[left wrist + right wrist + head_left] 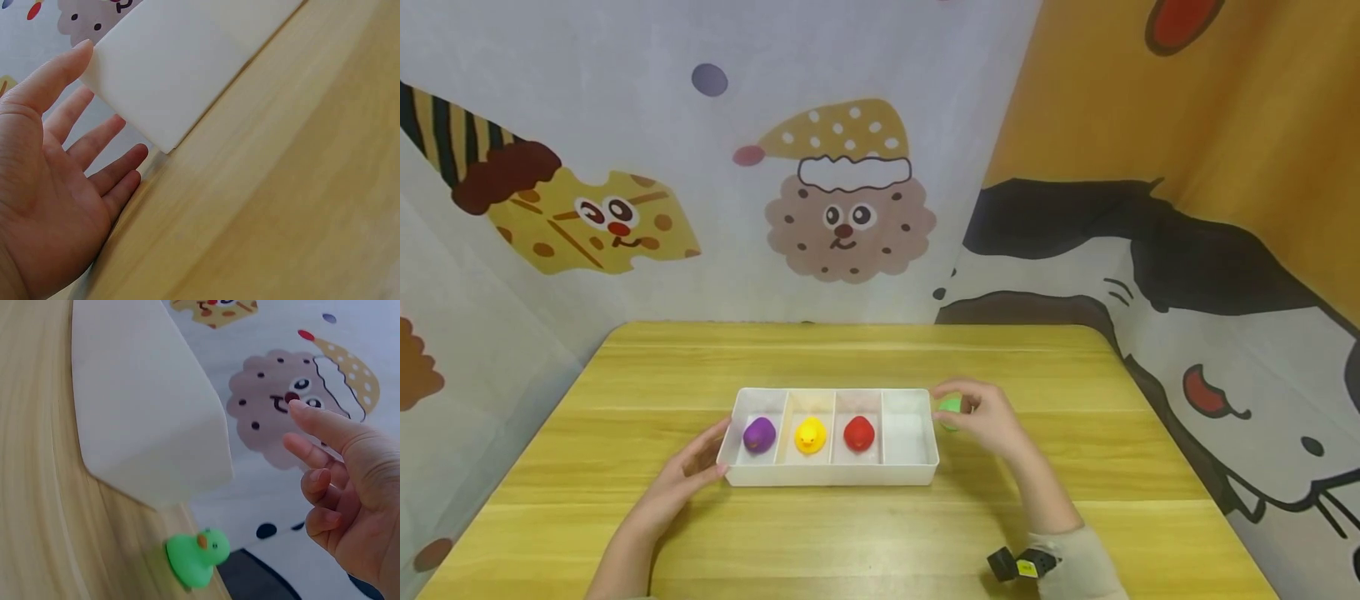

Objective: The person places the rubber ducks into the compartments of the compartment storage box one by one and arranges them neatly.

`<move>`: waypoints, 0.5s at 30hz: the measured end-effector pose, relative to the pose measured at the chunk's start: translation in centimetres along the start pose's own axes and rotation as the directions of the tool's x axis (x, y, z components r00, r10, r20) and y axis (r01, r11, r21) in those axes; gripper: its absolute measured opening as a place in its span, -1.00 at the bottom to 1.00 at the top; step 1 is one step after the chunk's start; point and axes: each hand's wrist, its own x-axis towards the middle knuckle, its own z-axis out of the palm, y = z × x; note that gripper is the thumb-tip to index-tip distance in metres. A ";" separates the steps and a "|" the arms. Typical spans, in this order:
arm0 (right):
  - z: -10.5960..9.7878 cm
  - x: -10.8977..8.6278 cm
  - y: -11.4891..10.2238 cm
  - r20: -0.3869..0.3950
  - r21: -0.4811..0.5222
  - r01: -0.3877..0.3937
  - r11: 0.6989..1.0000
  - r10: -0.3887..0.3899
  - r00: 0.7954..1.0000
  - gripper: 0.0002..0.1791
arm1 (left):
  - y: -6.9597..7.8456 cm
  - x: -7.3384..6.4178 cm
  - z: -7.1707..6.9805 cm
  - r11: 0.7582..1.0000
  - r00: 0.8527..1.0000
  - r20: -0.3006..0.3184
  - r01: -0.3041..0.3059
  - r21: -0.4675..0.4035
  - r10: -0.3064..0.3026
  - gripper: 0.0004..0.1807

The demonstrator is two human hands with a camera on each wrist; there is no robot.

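A white four-compartment tray [831, 476] rests on the table. From left to right its first three compartments hold a purple toy duck [759, 435], a yellow toy duck [810, 436] and a red toy duck [859, 434]; the rightmost has none. At the tray's left end, my left hand [681, 473] [62, 181] touches it with thumb and fingers spread, not wrapped round it. A green rubber duck [195, 556] stands on the table past the tray's right end. My right hand [988, 417] [350, 494] hovers near this duck, fingers loosely bent, with nothing in its grasp.
The wooden table [850, 542] has its far edge against a curtain [850, 50] printed with cartoon figures. A black device [1022, 565] is strapped at the right wrist, by the sleeve [1078, 567].
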 end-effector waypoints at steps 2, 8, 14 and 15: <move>-0.4 -0.2 0.4 -0.017 0.010 -0.002 1.000 0.002 1.000 -0.66 | 0.0 0.0 0.0 1.000 1.000 0.000 -0.003 -0.002 0.003 -0.34; -1.2 -0.5 1.9 -0.060 0.011 -0.039 0.999 0.040 0.997 -0.65 | 0.0 0.0 0.0 1.000 1.000 0.000 -0.004 0.000 0.004 -0.35; -1.7 -0.7 2.7 -0.085 0.002 -0.032 0.999 0.032 0.996 -0.66 | 0.0 0.0 0.1 1.000 1.000 -0.001 -0.011 0.001 0.011 -0.35; -1.8 -0.8 2.4 -0.083 0.005 -0.029 1.000 0.029 0.996 -0.65 | 0.0 0.0 0.1 1.000 1.000 -0.001 -0.013 -0.001 0.013 -0.35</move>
